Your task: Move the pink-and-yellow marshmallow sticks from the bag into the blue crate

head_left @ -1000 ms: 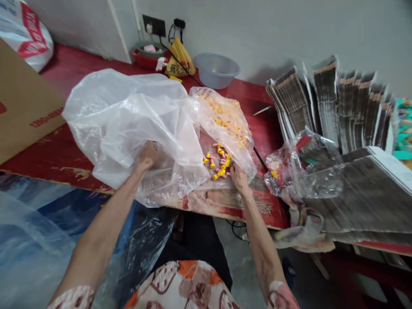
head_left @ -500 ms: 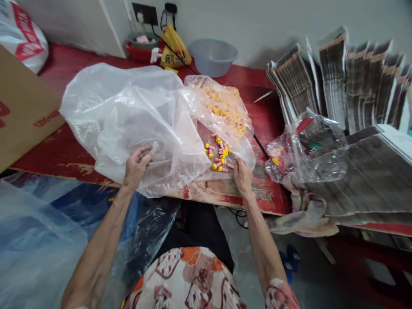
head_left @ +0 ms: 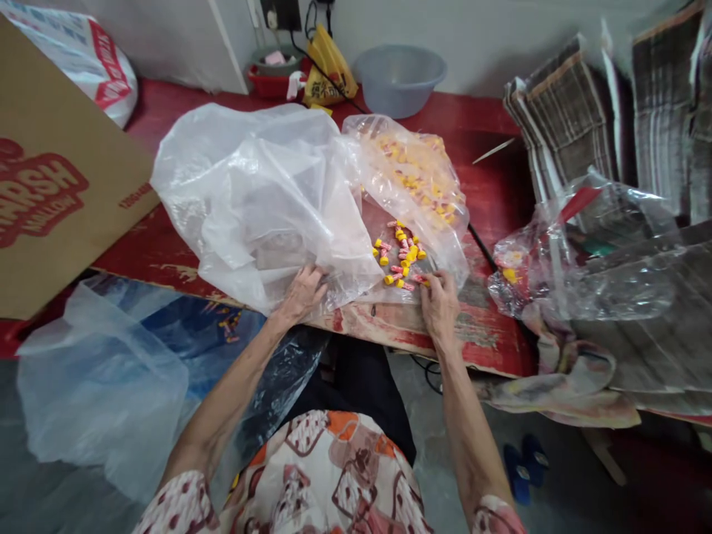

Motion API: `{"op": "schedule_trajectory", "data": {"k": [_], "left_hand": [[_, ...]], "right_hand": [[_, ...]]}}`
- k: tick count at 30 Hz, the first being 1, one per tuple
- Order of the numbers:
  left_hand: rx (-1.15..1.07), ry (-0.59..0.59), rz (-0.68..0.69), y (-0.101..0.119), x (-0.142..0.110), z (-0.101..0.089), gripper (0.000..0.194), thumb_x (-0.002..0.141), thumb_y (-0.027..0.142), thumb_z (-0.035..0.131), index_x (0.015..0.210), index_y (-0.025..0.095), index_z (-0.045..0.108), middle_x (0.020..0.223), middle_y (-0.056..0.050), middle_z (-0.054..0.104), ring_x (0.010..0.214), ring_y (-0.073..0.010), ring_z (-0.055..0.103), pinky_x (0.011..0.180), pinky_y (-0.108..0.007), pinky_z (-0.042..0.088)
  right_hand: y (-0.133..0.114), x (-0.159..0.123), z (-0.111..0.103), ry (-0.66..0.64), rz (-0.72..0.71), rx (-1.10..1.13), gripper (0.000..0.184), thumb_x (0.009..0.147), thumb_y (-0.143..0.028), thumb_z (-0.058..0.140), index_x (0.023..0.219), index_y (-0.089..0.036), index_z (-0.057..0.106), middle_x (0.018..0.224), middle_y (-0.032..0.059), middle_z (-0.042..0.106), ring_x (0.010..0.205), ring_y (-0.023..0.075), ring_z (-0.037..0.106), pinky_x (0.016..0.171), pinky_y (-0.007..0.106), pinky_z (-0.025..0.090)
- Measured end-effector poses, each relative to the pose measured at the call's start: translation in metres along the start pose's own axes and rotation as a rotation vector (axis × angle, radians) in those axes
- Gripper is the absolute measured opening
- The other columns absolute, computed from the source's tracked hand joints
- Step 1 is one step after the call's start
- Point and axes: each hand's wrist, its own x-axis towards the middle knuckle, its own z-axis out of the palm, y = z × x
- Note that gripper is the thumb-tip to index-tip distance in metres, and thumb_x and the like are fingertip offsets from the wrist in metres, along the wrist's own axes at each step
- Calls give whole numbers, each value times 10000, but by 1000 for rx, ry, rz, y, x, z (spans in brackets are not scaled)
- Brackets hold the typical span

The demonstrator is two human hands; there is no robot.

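Note:
My left hand (head_left: 303,295) has its fingers curled around a small clear plastic packet (head_left: 334,283), whose outline blends into the large translucent plastic bag (head_left: 250,193) beneath. My right hand (head_left: 441,308) closes its fingertips on a small pink tube with a yellow cap at the near right edge of a loose pile (head_left: 406,256) of such pieces. Those pieces lie at the mouth of a second clear bag (head_left: 414,167), and many more show through its plastic. Both bags lie on a worn red table (head_left: 489,326).
A cardboard box (head_left: 61,178) stands at the left. Behind the bags are a grey-blue basin (head_left: 400,78) and a yellow bag (head_left: 328,67). Stacked brown-grey sheets (head_left: 572,119), crumpled clear plastic (head_left: 601,245) and a cloth (head_left: 556,386) are at the right. Plastic sheeting (head_left: 105,378) hangs below the table edge.
My left hand has moved right and nearer the table edge, towards the pile, with the small packet. My right hand stays by the pile, its fingers at the pieces. The view has shifted left.

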Motion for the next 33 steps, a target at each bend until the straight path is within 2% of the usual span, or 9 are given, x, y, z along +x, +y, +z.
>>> {"op": "schedule_trajectory", "data": {"k": [7,11,16,18,21,23,25,29,33], "left_hand": [[-395,-11,-59,4,-6,-20,386,946,335,657,1301,197,718,1077,-62,714,920,-193,664,844,-308,586],[-674,-105,-144,16,-9,-20,671,953,400,707,1582,223,555,1162,-63,680,877,-151,651,738,-252,547],[-1039,-292,-189,41,-10,-19,878,963,449,799,1712,308,364,1155,-54,632,748,-107,654,514,-192,382],[-1120,-341,-189,53,-9,-19,795,980,473,792,1669,321,424,1121,-44,634,771,-120,675,513,-188,383],[-1127,-403,-143,69,-9,-15,672,979,464,793,1575,296,532,1061,-29,658,823,-140,678,635,-216,492],[-1065,-462,-120,75,-9,-11,630,940,425,829,1498,271,582,1005,-11,672,863,-151,675,744,-241,532],[-1011,-489,-143,75,-12,-8,631,886,393,864,1438,250,592,978,2,675,877,-155,675,784,-251,532],[-995,-314,-230,64,-17,-9,797,853,392,872,1547,236,514,1022,-11,697,819,-137,645,769,-258,517],[-1047,-97,-324,54,-18,-7,757,825,413,888,1486,212,578,977,-11,702,772,-120,626,702,-233,492]], "right_hand": [[-9,-4,-8,109,27,78,476,1090,-486,504,1398,-182,702,1143,128,761,885,231,652,919,384,561],[-10,-9,-6,-1,-2,15,439,1106,-479,448,1232,-199,761,1144,133,784,917,240,680,864,359,560],[-37,-16,-23,116,1,236,433,1104,-552,534,1207,-210,778,1145,118,800,897,223,702,852,356,588],[-58,-24,-30,42,22,425,415,1088,-574,585,1225,-239,788,1137,85,806,857,203,708,808,334,593],[-91,-39,-28,-231,54,718,390,1064,-581,629,1174,-254,813,1017,42,809,731,170,691,707,300,584],[-105,-46,-21,-368,46,788,361,1049,-565,658,1135,-252,817,990,39,809,743,170,705,716,295,591],[-111,-51,-12,-388,60,807,358,1033,-560,681,1175,-250,788,1011,42,808,797,180,730,756,300,606],[-95,-55,3,-267,161,790,486,1019,-629,667,1315,-243,665,1062,55,792,868,201,749,801,328,623],[-71,-54,11,-196,103,467,418,1053,-616,556,1106,-228,701,1069,106,778,952,249,721,915,409,603]]}}
